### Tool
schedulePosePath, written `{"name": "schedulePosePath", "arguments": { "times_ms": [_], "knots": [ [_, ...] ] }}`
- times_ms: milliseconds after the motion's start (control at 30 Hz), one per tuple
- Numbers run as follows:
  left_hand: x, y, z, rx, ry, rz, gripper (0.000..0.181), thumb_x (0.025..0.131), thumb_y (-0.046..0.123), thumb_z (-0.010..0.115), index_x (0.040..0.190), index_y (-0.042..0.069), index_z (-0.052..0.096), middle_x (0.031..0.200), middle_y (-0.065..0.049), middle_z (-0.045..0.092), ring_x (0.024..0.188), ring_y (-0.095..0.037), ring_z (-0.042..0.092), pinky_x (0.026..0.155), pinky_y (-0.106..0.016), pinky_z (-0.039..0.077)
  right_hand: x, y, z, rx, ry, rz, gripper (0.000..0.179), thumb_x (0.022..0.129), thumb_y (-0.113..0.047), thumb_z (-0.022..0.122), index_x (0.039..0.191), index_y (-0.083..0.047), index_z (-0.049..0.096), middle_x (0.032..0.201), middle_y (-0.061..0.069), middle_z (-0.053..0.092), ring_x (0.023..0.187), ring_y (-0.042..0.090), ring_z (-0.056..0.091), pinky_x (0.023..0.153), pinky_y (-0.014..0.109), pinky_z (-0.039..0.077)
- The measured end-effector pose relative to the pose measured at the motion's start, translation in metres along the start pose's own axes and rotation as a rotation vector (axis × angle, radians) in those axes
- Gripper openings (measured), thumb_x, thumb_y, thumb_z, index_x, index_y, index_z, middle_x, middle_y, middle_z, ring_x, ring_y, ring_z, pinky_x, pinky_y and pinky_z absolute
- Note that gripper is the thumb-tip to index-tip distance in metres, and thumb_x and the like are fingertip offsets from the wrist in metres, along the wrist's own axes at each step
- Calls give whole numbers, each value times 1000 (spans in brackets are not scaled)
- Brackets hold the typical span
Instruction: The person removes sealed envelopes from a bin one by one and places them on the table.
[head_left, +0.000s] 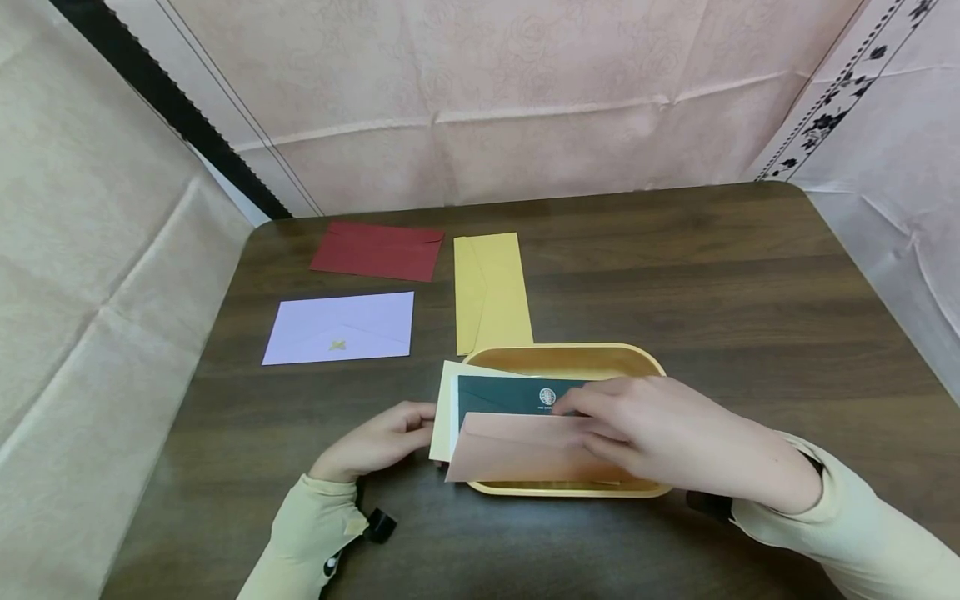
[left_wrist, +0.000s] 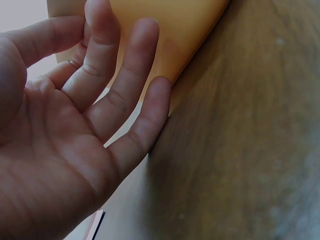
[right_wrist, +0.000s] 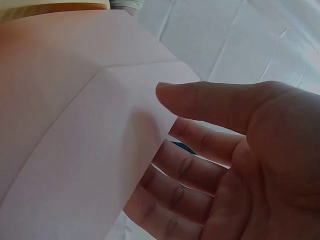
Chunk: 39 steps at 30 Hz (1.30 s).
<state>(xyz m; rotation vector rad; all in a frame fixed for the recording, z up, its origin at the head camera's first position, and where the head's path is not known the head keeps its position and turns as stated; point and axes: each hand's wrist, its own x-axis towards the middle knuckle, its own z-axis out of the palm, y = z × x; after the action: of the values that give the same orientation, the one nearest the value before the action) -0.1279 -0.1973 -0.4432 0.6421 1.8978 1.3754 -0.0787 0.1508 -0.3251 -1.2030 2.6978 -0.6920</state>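
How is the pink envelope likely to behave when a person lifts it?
The pink envelope is probably light for its size, because it looks like thin paper. It may be stiff enough to keep its shape, since no sharp bend shows. It seems unlikely to roll, having a flat, rectangular shape.

From the head, one camera looks forward and down across the tabletop [head_left: 712,292]. Two wrist cameras sit close, facing the left fingers [left_wrist: 141,55] and right fingers [right_wrist: 187,167]; the head and right wrist views share the pink envelope [head_left: 517,450].
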Motion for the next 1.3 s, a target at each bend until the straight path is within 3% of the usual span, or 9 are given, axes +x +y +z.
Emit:
{"name": "schedulePosePath", "arguments": {
  "times_ms": [567,1300],
  "knots": [
    [0,-1,1,12,12,7,29,106,19,54,128,5,66,116,-4,68,99,-17,59,84,-27,48,-12,3,2,-38,-11,-27,28,92,-7,70,114,-25,67,103,-16,68,81,-1,59,67,27,54],
    [0,1,1,11,7,9,28,106,19,54,127,5,65,114,-4,68,99,-17,60,84,-28,48,-15,2,4,-76,52,-102,27,91,-5,71,107,-26,65,90,-19,61,74,-2,53,59,20,45]
  ]
}}
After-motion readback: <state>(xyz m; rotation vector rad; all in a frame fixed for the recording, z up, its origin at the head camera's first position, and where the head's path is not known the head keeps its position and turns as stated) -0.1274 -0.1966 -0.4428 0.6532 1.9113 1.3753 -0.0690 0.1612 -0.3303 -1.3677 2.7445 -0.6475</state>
